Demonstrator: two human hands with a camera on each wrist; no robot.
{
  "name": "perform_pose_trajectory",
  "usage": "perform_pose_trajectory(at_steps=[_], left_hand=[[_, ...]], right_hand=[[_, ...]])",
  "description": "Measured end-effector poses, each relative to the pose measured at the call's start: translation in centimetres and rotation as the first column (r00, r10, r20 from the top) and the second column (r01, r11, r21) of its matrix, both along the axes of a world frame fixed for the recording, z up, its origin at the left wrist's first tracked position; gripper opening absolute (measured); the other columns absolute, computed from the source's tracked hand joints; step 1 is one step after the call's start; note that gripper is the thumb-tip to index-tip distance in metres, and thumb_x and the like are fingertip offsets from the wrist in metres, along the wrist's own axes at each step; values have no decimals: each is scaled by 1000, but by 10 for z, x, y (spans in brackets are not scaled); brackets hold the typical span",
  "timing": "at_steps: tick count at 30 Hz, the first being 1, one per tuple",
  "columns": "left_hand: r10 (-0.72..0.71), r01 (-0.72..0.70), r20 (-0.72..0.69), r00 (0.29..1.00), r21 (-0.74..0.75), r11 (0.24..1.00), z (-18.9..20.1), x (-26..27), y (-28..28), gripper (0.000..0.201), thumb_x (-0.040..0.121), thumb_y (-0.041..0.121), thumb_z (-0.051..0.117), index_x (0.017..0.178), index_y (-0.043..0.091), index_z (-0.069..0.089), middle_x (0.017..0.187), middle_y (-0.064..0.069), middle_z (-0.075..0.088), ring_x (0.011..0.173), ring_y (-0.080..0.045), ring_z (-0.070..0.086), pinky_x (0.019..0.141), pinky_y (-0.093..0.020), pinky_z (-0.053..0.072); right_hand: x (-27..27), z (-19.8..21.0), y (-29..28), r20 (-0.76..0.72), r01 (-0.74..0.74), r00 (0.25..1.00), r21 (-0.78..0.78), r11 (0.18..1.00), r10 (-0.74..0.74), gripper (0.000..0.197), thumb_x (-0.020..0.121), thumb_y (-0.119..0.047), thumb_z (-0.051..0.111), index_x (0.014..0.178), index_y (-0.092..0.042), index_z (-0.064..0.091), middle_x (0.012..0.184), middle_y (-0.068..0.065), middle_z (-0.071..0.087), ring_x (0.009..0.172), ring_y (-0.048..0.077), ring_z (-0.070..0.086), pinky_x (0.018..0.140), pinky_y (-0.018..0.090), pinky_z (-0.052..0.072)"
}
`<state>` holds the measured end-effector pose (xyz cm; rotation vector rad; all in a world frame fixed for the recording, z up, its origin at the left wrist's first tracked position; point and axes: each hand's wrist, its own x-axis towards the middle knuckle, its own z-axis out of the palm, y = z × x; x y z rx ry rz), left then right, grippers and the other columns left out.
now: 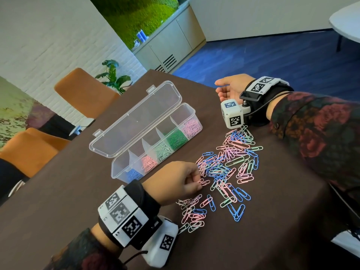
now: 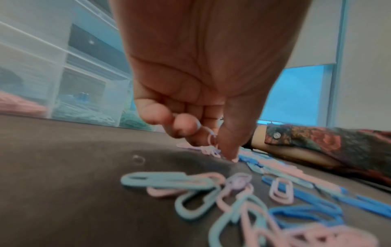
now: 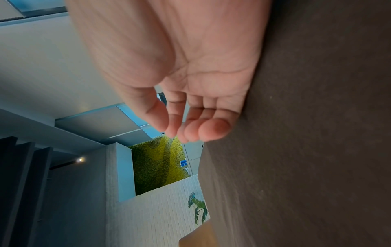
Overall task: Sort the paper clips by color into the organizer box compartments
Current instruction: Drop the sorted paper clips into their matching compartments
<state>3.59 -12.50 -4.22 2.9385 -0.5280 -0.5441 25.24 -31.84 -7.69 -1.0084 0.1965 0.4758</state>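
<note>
Pink clips [image 1: 194, 218] lie nearest, a small cluster on the brown table [image 1: 58, 201] just beside the left wrist. A little farther on, the left hand [image 1: 181, 180] is curled down at the near edge of the main heap [image 1: 229, 166], thumb and fingertips [image 2: 184, 127] pinching a pale pink clip [image 1: 203, 182] — the left wrist view shows at least one thin pink loop caught between them, though blur hides whether more are gathered in the palm.

To do this pick well, I would judge it best to lift straight up and slowly, since the clips in the heap overlap and a neighbour of another colour could hook on and ride along; a small shake above the pile should drop any stray. Then carry it to a pink section, not the blue one nearest the hand.

Beyond the hand, the organizer box [image 1: 116, 170] stands open with its lid back — blue, salmon pink, pale green, dark green and light pink lots from near end to far.

Farthest off, the right hand [image 1: 229, 88] rests on its edge near the table's far corner, fingers loosely bent, holding nothing.
</note>
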Motion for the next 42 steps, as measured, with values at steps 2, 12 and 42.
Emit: perform_pose_trajectory(at_steps=[2,12,42], left_hand=[[36,-34,37,999,-39,999,9,-3,8,26,87,20,65,70,29,48,59,12,50,55,-2,46,55,-12,33],[432,-441,361,827,-60,895,64,11,83,22,91,23,58,78,5,59,59,2,50,49,-8,40,52,-19,34],[62,-61,-60,996,28,998,5,-26,10,11,83,22,70,84,19,60,82,3,58,60,0,48,59,-9,35]], right_hand=[[1,-1,0,1,-12,1000,1,1000,12,18,91,-19,60,82,-4,55,70,2,51,56,11,47,43,16,46],[2,-1,0,4,-24,1000,6,1000,24,19,91,-19,60,81,-4,54,71,2,49,57,11,46,41,15,45],[1,-2,-1,-14,7,1000,38,999,-6,18,89,-19,61,82,-4,55,71,1,50,56,10,48,42,16,46]])
